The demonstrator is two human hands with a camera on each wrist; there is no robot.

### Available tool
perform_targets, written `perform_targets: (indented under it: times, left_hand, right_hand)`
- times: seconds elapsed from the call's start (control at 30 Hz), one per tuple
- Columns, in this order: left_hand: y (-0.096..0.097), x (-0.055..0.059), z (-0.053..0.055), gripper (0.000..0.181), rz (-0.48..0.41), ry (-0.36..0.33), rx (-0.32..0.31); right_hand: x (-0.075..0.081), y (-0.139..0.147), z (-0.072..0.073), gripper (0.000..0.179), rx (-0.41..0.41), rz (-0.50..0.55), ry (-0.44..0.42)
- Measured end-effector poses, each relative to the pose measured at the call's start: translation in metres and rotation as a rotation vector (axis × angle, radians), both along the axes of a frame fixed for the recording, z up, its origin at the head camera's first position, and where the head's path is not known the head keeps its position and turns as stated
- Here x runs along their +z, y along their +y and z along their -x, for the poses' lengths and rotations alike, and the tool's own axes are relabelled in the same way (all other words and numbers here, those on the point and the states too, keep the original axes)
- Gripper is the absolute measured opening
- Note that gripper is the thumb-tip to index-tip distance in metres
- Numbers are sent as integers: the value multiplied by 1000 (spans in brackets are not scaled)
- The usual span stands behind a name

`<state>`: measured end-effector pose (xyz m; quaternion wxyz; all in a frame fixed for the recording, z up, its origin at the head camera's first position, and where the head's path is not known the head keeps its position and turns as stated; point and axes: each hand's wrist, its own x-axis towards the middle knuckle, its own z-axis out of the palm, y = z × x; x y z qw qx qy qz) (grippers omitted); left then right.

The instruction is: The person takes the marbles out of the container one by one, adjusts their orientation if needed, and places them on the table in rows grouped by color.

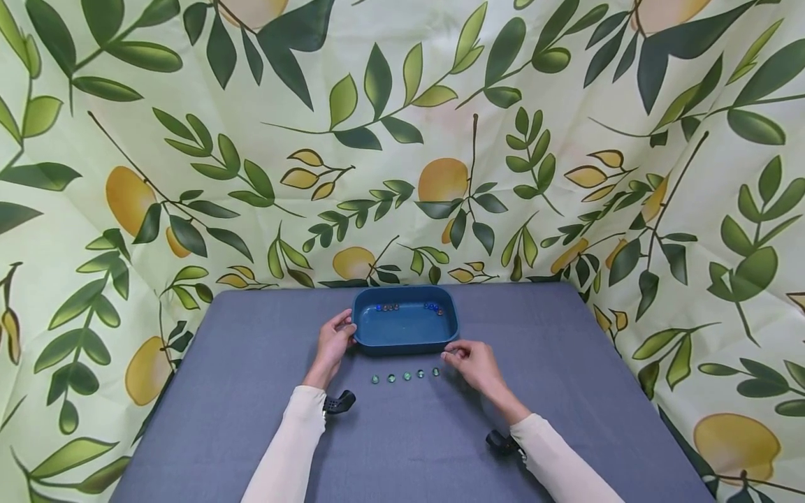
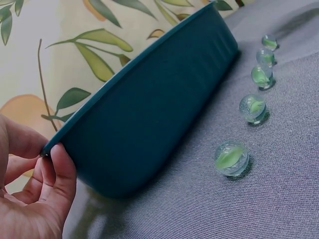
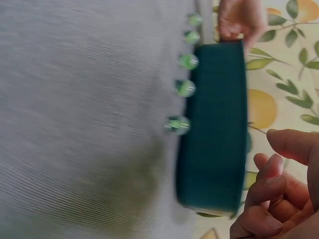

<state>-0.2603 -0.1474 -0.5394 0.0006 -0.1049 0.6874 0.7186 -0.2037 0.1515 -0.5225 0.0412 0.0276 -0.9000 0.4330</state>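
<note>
And here we are with the left hand (image 1: 335, 344), thumb and fingertips pinching the rim at the left end of the blue tray (image 1: 405, 328). Over to the right hand (image 1: 474, 362): released, fingers loosely bent, thumb standing apart from the fingertips, right by the near right corner of that tray. So we have the tray sitting between the two hands, towards the far edge of the grey-covered table (image 1: 390, 454), and just in front of it, on the cloth, a row of five green marbles (image 1: 407, 376). The rightmost one lies just to the left of the right fingertips; the leftmost is a little nearer to us than the left hand, off to its right.

Now we look round the views! Only from the head can we see inside the tray: one small group of blue and brown marbles (image 1: 379, 307) along the far side at the left, another group (image 1: 432, 307) at the right. The left wrist shows us the grip on the rim up close, plus the green swirls inside the clear glass balls. And the right wrist settles it for us: there's a gap between the right fingertips and the tray wall, which the head view makes look like contact. Behind it all, we've got the leaf-and-fruit backdrop (image 1: 377, 91).
</note>
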Motion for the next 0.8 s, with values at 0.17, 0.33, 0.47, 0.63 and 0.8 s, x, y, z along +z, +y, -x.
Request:
perform_targets:
  times: [0.17,0.33,0.47,0.63,0.8]
  left_hand:
    - [0,0,1,49,-1,3,0]
    - [0,0,1,49,2,-1,-3]
    - [-1,0,1,49,6,-3,-4]
    - [0,-1,2,49,-1,5,0]
    - [0,-1,2,49,-3,0,4]
  right_hand:
    - [22,2,6,11,19,2,60]
    - [43,2,14,13,33,17,120]
    - [58,1,23,18,34,43,141]
    - [71,-4,36,24,32,80,167]
    - [77,-13,50,25,27,110,186]
